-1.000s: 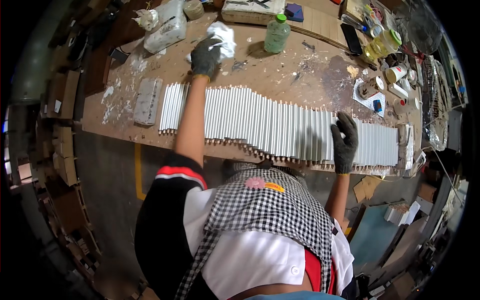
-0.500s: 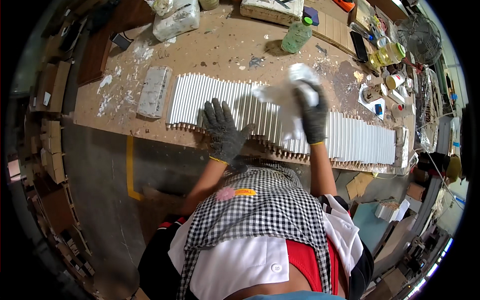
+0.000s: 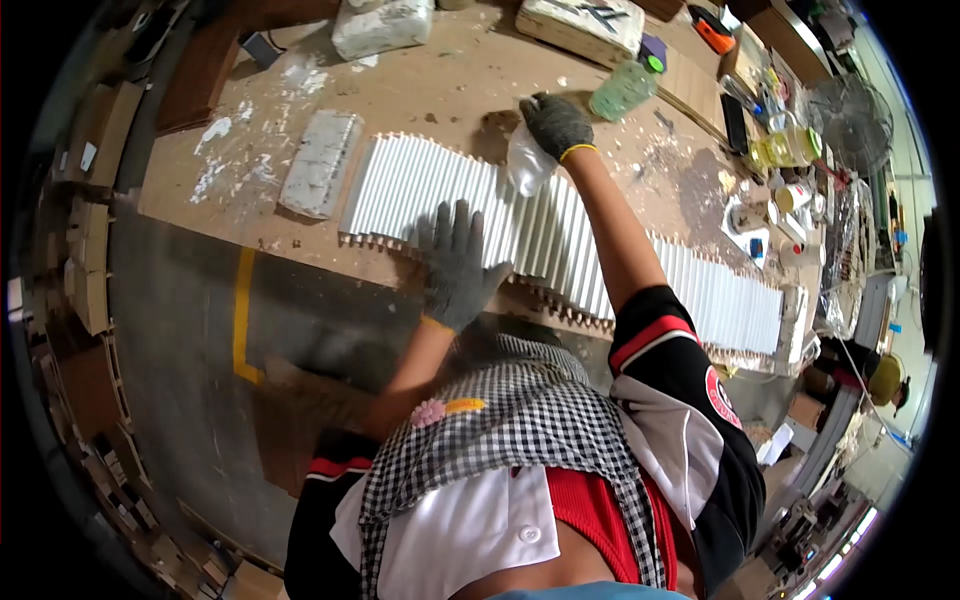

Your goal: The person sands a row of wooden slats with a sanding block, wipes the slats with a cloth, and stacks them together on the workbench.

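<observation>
A long row of slim white sticks with bare wooden tips (image 3: 410, 180) lies side by side across the table (image 3: 440, 90). My left hand (image 3: 455, 270), in a dark grey glove, rests flat on the near ends of the sticks, its fingers spread. My right hand (image 3: 556, 125), gloved alike, reaches past the row's far edge with its fingers closed on a crumpled white cloth (image 3: 528, 165). The cloth hangs down over the far tips of the sticks. Whether anything else is inside that grip, I cannot tell.
White-smeared blocks (image 3: 322, 165) (image 3: 790, 325) stand at both ends of the row. Beyond my right hand stands a green-capped bottle (image 3: 622, 92). Another paint-stained block (image 3: 580, 28) sits at the back; cups (image 3: 793, 197), a phone (image 3: 734, 123) and a fan (image 3: 850, 120) are at right.
My right hand has swung from above the middle of the row to its far edge, taking the cloth along. My left hand stays flat on the sticks.
</observation>
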`<state>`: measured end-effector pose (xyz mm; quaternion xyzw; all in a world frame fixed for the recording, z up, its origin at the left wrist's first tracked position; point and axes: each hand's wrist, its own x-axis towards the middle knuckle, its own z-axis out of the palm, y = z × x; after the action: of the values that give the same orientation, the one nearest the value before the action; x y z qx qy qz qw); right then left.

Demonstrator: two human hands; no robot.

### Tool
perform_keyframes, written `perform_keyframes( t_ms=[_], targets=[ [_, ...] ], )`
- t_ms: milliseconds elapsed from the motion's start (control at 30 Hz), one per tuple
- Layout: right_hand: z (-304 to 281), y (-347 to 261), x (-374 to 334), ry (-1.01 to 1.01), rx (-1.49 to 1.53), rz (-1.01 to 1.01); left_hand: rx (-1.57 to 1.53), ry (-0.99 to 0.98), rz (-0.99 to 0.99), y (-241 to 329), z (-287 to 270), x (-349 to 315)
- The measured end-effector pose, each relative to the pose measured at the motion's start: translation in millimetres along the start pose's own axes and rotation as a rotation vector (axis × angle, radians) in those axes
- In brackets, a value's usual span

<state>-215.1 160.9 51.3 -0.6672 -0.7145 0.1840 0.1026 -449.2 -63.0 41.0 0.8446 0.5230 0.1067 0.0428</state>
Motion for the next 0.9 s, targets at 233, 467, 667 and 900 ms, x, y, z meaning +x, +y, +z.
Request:
perform_keyframes(
  t_ms=[233, 467, 667, 900],
  targets=[
    [40.1, -106.6, -50.0, -0.053, -0.011, -0.193, 0.021, 0.321, -0.343, -131.5, 27.1, -58.4],
    [79.9, -156.2, -164.7, -0.157, -0.139, -0.681, -0.01, 0.263, -0.265, -148.3, 46.3, -64.7],
    [76.3, -130.9, -102.0, -0.023, 0.334, -0.718, -0.258, 0.424, -0.031, -93.5, 49.1, -95.6],
    [28.5, -164.3, -21.0, 0.49, 0.804, -0.164, -0.068, 0.22, 0.061, -98.9, 60.9, -67.5]
  ],
)
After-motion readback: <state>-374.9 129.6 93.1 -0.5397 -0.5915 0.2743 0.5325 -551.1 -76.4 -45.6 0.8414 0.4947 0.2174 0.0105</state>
